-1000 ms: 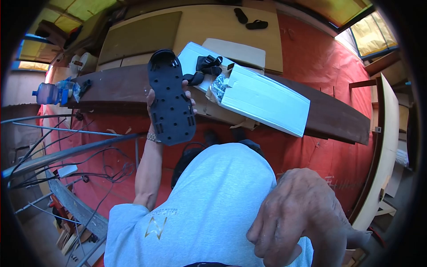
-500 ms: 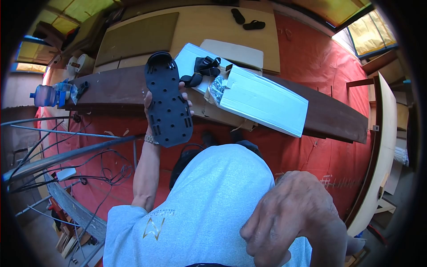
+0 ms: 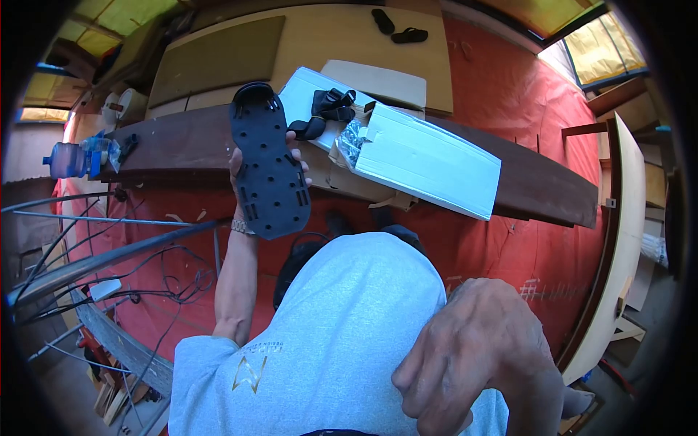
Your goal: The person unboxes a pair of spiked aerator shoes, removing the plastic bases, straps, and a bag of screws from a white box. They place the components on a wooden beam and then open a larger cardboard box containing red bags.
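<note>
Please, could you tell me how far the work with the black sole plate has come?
The white box already looks opened, a clear packet showing at its end. The left hand holds the black sole plate; the right hand is curled, contents hidden. Probably left: fitting the black straps, since they lie bundled beside the plate and its visible slots look unthreaded.

Left hand (image 3: 237, 170): palm covered by the slotted black sole (image 3: 267, 163)
Right hand (image 3: 472, 349): fingertips curled out of sight; whether anything is gripped cannot be told
White box (image 3: 429, 161): interior mostly concealed by its walls
Plastic bag (image 3: 352, 141): contents too small to be identified
Shirt lettering (image 3: 272, 349): too blurred to be read
Feet (image 3: 382, 216): partly hidden by the shirt (image 3: 349, 312)
</note>
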`<state>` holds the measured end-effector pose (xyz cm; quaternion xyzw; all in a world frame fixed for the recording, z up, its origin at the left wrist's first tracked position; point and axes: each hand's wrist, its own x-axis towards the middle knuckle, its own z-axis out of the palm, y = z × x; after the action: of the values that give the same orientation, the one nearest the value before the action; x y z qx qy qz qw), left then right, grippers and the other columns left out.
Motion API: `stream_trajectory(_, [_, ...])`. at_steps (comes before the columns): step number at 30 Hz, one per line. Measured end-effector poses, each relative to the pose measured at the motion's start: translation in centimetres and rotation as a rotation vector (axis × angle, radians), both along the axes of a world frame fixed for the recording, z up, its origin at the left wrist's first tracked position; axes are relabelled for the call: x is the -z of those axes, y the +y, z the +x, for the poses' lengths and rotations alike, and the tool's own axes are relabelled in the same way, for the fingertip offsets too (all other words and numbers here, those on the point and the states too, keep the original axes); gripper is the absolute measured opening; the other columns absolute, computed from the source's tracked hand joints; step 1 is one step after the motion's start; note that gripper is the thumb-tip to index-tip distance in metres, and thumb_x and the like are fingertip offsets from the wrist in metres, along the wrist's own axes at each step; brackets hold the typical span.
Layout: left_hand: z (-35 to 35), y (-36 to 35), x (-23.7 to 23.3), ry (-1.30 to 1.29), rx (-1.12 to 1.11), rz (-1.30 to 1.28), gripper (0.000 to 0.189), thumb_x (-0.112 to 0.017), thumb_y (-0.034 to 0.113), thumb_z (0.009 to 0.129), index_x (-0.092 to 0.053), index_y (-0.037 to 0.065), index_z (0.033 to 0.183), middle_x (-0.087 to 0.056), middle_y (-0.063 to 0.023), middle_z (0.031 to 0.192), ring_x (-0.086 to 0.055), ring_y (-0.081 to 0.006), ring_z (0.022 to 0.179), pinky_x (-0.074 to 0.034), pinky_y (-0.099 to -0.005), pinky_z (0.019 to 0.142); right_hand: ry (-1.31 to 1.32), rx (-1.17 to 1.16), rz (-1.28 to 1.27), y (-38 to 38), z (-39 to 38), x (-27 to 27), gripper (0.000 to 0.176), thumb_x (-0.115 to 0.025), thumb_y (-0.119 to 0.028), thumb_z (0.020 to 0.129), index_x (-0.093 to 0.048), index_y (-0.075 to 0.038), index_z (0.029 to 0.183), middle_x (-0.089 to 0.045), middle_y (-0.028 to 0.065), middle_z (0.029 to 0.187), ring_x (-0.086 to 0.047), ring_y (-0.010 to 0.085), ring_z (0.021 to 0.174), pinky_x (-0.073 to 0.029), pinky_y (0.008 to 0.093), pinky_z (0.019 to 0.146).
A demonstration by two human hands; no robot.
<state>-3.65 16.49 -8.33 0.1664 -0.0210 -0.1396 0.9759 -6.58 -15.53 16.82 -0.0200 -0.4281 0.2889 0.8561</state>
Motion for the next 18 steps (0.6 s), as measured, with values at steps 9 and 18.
stream_trajectory(9, [0.0,0.3,0.4,0.001,0.014,-0.005,0.107,-0.069,0.069,0.092,-0.034,-0.005,0.161,-0.062,-0.0276,0.132,-0.066,-0.0448,0.121,-0.060,-0.0641,0.102,-0.086,-0.165,-0.289,-2.0,1.5,-0.8,0.058,-0.058,-0.055,0.108,-0.069,0.000,0.123,-0.064,0.0141,0.090,-0.054,0.0226,0.065,-0.036,0.0335,0.059])
stream_trajectory(18, [0.1,0.5,0.6,-0.007,0.011,0.006,0.108,-0.069,0.069,0.092,-0.034,-0.005,0.161,-0.062,-0.0285,0.132,-0.066,-0.0450,0.121,-0.060,-0.0640,0.101,0.123,0.172,0.045,1.8,-0.1,-1.8,0.052,-0.065,-0.057,0.103,-0.082,-0.011,0.118,-0.062,0.0257,0.128,-0.055,0.0126,0.064,-0.031,0.0242,0.049])
